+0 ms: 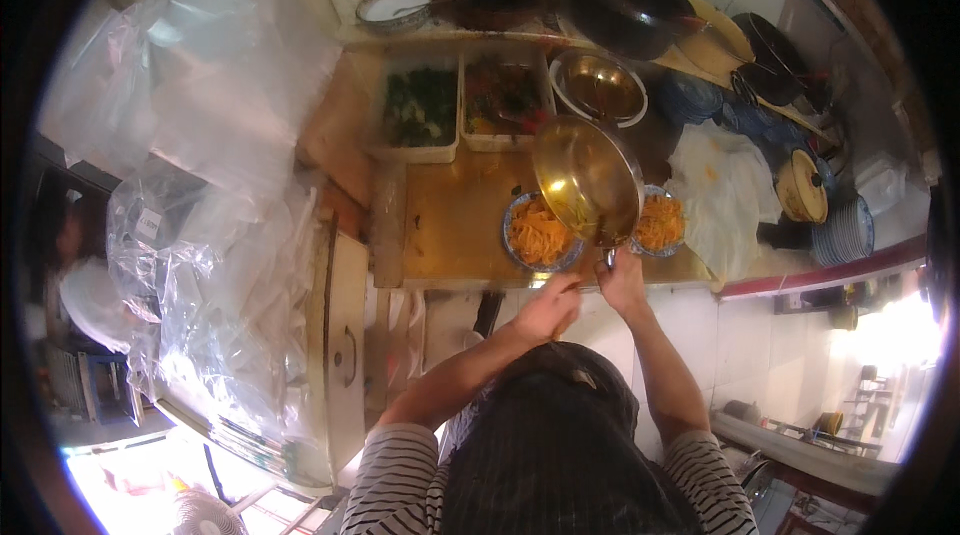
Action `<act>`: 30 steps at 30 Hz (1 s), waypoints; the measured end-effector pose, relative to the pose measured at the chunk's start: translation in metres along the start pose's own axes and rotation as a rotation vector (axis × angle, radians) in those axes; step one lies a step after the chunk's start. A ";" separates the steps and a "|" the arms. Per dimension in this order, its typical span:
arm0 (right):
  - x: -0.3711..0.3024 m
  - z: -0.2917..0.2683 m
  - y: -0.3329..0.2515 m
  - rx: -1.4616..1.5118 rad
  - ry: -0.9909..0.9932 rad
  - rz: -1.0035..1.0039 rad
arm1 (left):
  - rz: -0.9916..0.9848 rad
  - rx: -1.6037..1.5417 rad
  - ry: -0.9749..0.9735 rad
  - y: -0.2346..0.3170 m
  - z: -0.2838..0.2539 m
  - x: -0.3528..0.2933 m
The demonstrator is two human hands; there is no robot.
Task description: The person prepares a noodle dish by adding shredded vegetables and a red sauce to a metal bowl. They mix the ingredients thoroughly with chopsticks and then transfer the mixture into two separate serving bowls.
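Observation:
My right hand point(622, 277) is closed round the short handle of a shiny metal pan point(575, 160). The pan is tilted over the counter, between two blue-rimmed plates, with a few shreds inside near its lower edge. Orange shredded food point(538, 233) fills the left plate point(509, 246); a similar heap point(661, 222) lies on the right plate point(659, 251), partly behind the pan. My left hand point(552, 309) is near the counter's front edge, just below the left plate. Its fingers are curled and slightly blurred; what they hold, if anything, is hidden.
Two white tubs of greens point(418, 107) and mixed food point(505, 100) stand behind. A metal bowl point(600, 88) sits beside them. Dark woks point(630, 5) line the back shelf. Right are a white cloth point(725, 200) and stacked plates point(845, 233); clear plastic bags point(220, 275) hang left.

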State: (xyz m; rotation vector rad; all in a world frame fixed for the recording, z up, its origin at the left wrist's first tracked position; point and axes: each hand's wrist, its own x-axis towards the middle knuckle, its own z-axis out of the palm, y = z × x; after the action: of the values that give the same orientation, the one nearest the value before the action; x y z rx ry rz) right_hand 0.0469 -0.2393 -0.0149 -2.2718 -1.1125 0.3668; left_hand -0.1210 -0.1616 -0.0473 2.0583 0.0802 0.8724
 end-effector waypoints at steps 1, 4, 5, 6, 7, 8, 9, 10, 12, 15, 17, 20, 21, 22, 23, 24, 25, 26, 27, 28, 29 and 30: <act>0.000 0.001 0.003 -0.004 0.041 -0.006 | 0.055 0.083 0.029 -0.009 -0.003 -0.005; -0.002 0.011 0.011 0.020 0.114 -0.036 | 0.119 0.151 -0.004 -0.012 -0.009 -0.011; 0.000 0.010 0.011 0.039 0.120 -0.065 | 0.129 0.141 -0.032 -0.005 -0.009 -0.007; 0.001 0.009 0.010 0.058 0.126 -0.095 | 0.226 0.188 -0.017 0.006 -0.011 0.005; -0.001 0.010 0.008 0.043 0.117 -0.059 | 0.216 0.215 -0.062 0.002 -0.013 -0.001; -0.003 0.008 0.005 0.023 0.117 -0.032 | 0.217 0.245 -0.099 -0.007 -0.015 -0.010; -0.002 0.007 0.004 0.005 0.118 -0.001 | 0.217 0.274 -0.140 -0.021 -0.017 -0.020; 0.000 0.008 0.006 0.009 0.088 0.029 | 0.090 0.290 -0.195 -0.039 -0.019 -0.032; -0.001 0.013 0.007 0.027 0.083 0.032 | 0.131 0.355 -0.176 -0.028 -0.024 -0.022; -0.001 0.017 0.004 -0.001 0.063 0.009 | 0.134 0.389 -0.202 -0.020 -0.015 -0.007; -0.002 0.016 0.001 -0.038 0.078 -0.021 | 0.198 0.428 -0.178 -0.033 -0.008 -0.007; -0.004 0.014 -0.002 -0.099 0.112 -0.043 | 0.165 0.487 -0.170 -0.035 -0.019 -0.017; -0.003 0.014 -0.001 -0.122 0.099 -0.029 | 0.181 0.478 -0.143 -0.032 -0.021 -0.019; -0.004 0.015 0.000 -0.145 0.086 -0.016 | 0.107 0.411 -0.195 -0.029 -0.015 -0.014; -0.004 0.013 -0.002 -0.137 0.084 -0.014 | 0.095 0.431 -0.215 -0.029 -0.013 -0.010; -0.005 0.011 -0.005 -0.129 0.081 -0.013 | 0.082 0.450 -0.235 -0.028 -0.011 -0.007; -0.007 0.011 -0.006 -0.121 0.078 -0.013 | 0.069 0.470 -0.255 -0.029 -0.011 -0.005; -0.009 0.010 -0.005 -0.134 0.105 -0.026 | 0.116 0.536 -0.163 -0.041 -0.008 -0.017; -0.007 0.008 -0.006 -0.149 0.098 -0.014 | 0.066 0.491 -0.139 -0.043 -0.007 -0.021; -0.005 0.004 -0.009 -0.164 0.090 -0.001 | 0.016 0.445 -0.114 -0.045 -0.005 -0.024; -0.008 0.005 -0.010 -0.173 0.074 0.021 | -0.043 0.396 -0.101 -0.045 -0.004 -0.029; -0.007 0.006 -0.009 -0.156 0.054 0.054 | 0.094 0.448 -0.080 -0.030 -0.013 -0.007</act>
State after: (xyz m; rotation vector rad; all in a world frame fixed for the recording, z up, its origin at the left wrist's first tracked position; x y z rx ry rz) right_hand 0.0341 -0.2383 -0.0141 -2.4370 -1.0884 0.2455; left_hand -0.1264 -0.1362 -0.0683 2.5298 0.1473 0.8867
